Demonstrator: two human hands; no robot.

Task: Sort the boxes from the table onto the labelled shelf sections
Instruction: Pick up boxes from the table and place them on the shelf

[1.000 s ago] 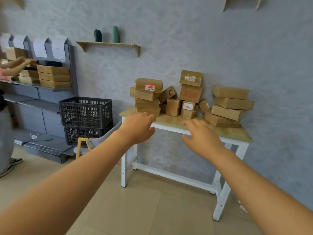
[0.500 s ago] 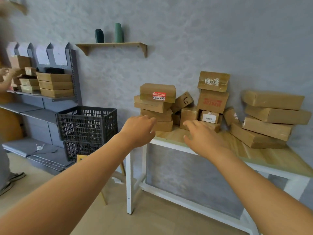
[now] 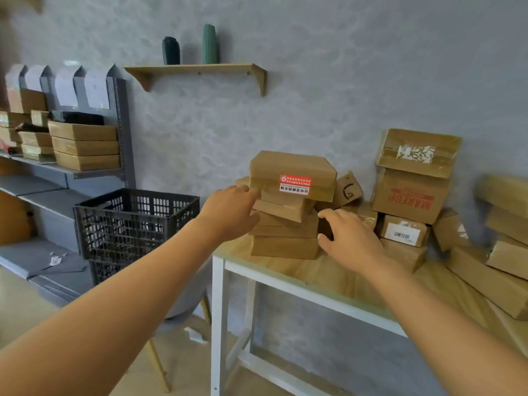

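Left hand: left hand point(image 3: 228, 214) reaches to the left side of the near stack of boxes point(image 3: 285, 224); fingers extended and relaxed, fingertips at the lower left corner of the top box, grasping nothing.
Right hand: right hand point(image 3: 350, 242) just right of the same stack, fingers spread and slightly bent, thumb near the lowest box; nothing held.
Top box: red-labelled box point(image 3: 291, 174) sits on the stack, just above and right of the left hand's fingertips.
Boxes past the right hand: barcode box point(image 3: 403, 231) just beyond its knuckles; red-print carton point(image 3: 411, 195) above that; taped box point(image 3: 418, 152) on top.
Support: wooden table point(image 3: 328, 271) under both hands.
Left of the left hand: black crate point(image 3: 134, 218); farther left, grey shelf unit point(image 3: 71, 172) bearing stacked boxes under paper labels.
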